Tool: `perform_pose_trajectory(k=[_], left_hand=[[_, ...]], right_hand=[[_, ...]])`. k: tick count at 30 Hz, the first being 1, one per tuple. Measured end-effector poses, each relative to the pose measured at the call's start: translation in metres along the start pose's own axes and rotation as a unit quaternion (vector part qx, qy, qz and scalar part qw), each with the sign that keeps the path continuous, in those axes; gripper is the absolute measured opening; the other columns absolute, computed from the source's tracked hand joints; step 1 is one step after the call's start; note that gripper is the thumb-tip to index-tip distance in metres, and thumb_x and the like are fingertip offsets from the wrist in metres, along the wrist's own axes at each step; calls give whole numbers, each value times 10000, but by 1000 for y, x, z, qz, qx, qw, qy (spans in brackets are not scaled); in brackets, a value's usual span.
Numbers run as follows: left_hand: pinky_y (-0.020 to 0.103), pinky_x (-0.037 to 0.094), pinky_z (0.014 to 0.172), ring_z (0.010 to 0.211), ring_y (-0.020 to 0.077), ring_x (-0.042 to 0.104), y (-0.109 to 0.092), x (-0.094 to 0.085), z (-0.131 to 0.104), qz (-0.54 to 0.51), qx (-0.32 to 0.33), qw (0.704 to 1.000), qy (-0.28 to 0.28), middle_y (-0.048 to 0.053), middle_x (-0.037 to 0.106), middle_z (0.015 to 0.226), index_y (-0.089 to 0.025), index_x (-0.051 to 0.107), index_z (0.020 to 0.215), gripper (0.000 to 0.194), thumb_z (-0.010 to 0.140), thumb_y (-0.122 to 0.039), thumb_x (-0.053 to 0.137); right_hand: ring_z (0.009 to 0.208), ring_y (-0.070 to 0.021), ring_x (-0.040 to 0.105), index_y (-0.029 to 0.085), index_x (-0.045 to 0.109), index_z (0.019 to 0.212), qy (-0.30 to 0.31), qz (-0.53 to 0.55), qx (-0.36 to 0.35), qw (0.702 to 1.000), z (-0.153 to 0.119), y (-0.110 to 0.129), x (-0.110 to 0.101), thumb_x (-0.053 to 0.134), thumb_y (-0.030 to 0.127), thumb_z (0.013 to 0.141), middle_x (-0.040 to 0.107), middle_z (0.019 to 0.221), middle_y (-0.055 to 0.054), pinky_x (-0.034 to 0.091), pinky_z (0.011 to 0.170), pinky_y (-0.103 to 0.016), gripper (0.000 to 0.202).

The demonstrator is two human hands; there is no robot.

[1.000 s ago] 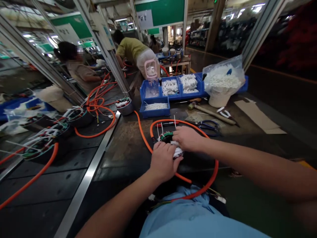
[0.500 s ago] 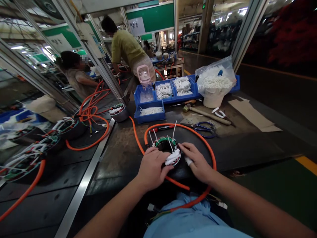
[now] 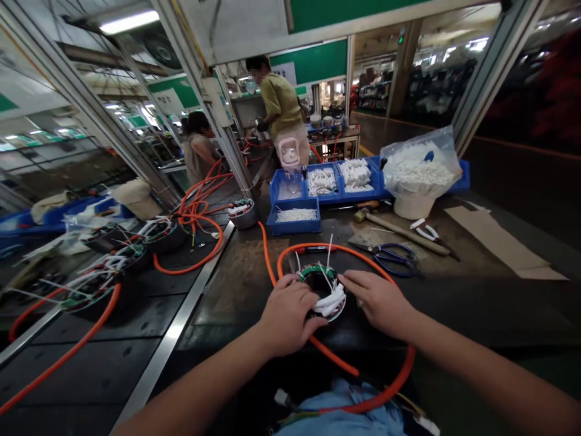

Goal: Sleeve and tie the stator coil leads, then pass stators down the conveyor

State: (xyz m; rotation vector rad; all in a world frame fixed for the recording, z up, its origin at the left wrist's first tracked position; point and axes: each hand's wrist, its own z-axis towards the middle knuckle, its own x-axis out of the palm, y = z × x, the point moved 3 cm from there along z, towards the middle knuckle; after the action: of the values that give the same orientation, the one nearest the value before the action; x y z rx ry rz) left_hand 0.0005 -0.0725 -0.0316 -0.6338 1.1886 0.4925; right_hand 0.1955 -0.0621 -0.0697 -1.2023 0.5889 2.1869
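A ring-shaped motor stator (image 3: 311,270) with a green inner edge sits on the dark bench in front of me. White sleeved wires (image 3: 330,303) bunch along its near right side, and several thin white cable ties (image 3: 329,249) stick up from the ring. My left hand (image 3: 287,316) wraps the stator's left side, thumb toward the front. At the right rim, the fingertips of my right hand (image 3: 380,301) are pressed together; what they pinch, if anything, is hidden. A thick orange cable (image 3: 333,356) loops around the stator and both hands.
Beyond the stator lie blue-handled scissors (image 3: 394,259), a hammer (image 3: 403,233), pliers (image 3: 427,233) and a red marker (image 3: 315,249). Blue bins (image 3: 294,225) and a bagged white bucket (image 3: 411,204) line the back. More stators (image 3: 242,215) stand on the left; two co-workers are beyond.
The camera view has shifted, so the bench appears farther right and lower. My left hand stays on the stator; my right hand remains at its right rim with slightly changed finger posture.
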Motion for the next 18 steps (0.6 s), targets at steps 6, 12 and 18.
perform_pose_trajectory(k=[6,12,18], left_hand=[[420,333,896,834,193,532,-14,6,-1,-62,-121,990,-47,24,622,817,-195,614,872,173,734,-299,630],[483,250,1011,893,188,547,-19,3,-2,-174,-190,962,-85,7,625,913,-249,565,1070,446,648,-157,678],[523,259,966,892,219,531,-27,12,-2,-164,-172,961,-144,51,615,929,-209,536,1078,433,661,-127,620]], right_hand=[[1057,-224,515,103,548,1195,8,51,52,997,8,-2,4,376,28,666,527,1173,-130,468,905,-371,561],[1106,-208,498,203,568,1178,-21,43,124,991,16,-88,-21,445,77,742,529,1214,-69,409,960,-378,469],[1168,-361,409,-28,458,1249,-187,-113,401,890,0,-225,-103,512,231,823,404,1248,-314,381,766,-430,502]])
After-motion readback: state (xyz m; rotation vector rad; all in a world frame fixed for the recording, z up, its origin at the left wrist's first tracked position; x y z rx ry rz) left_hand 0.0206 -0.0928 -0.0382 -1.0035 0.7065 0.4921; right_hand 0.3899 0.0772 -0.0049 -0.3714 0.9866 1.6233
